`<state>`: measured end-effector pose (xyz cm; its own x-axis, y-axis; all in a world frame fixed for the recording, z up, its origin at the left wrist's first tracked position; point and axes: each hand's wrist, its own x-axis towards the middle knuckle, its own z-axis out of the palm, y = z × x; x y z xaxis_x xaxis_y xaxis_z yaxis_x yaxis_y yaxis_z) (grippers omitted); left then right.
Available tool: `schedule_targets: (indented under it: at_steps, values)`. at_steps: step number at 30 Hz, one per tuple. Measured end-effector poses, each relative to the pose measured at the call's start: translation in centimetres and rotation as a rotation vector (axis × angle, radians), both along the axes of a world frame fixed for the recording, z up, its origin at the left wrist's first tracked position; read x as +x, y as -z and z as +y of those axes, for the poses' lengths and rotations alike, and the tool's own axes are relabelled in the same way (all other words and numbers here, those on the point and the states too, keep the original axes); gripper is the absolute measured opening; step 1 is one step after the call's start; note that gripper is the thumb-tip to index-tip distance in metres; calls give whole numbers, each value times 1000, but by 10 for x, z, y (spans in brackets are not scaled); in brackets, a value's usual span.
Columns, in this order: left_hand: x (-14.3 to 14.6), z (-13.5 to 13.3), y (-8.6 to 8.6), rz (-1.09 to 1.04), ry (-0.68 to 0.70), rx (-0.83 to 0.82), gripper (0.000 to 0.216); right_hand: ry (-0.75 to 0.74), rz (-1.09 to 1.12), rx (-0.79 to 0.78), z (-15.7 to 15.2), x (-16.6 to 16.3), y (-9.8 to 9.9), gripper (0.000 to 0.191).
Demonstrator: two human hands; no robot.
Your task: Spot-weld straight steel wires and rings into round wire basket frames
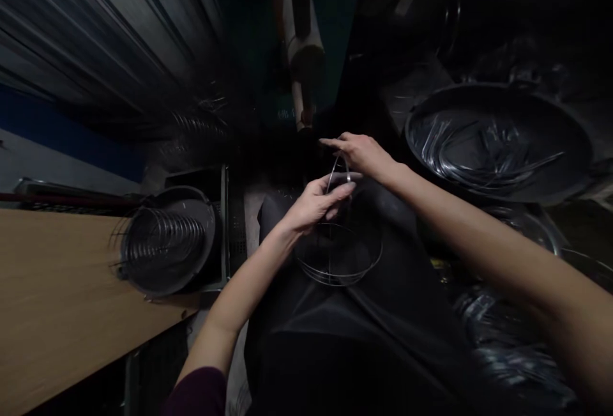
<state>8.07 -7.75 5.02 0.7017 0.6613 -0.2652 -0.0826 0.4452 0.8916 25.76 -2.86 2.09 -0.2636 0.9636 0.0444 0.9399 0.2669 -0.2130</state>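
Observation:
A thin wire frame [339, 284] is held over the dark cloth on my lap; it has round rings at its lower end and bent wires that rise to a narrow top. My left hand [318, 202] is closed around its upright wires, thumb and fingers pressed from either side. Just above, my right hand [363, 153] is at the narrow top of the frame, its index finger stretched to the left. The right thumb is mostly hidden, but the fingers appear to grip the wire tip. In front of both hands stands the tip of a machine post [306, 52].
A dark basin [211, 231] at left holds a stack of wire rings [165, 234], beside a wooden board [71, 275]. A wide basin [569, 147] at right holds bent wires [445, 154]. More shiny wire bundles [517, 352] lie below it.

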Motion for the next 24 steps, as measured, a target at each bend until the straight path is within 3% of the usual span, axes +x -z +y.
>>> schedule_targets:
  at_steps: [4, 8, 11, 18, 22, 24]
  values:
    - [7, 4, -2, -69, -36, -117, 30, 236, -14, 79, -3, -12, 5, 34]
    - [-5, 6, 3, -250, -78, -273, 32, 219, 34, 84, 1, -15, 2, 33]
    - [-11, 4, 8, -243, -65, -206, 28, 95, 77, 60, -2, -10, -8, 34]
    - [-17, 6, 13, -113, 1, -72, 37, -40, 81, -25, -7, -9, -23, 48]
    - [-21, 18, 9, 17, -56, 38, 36, 77, -45, 2, -27, -14, -31, 56]
    - [-19, 26, 6, 39, -53, 82, 35, 156, 42, 41, -53, -18, -33, 48]
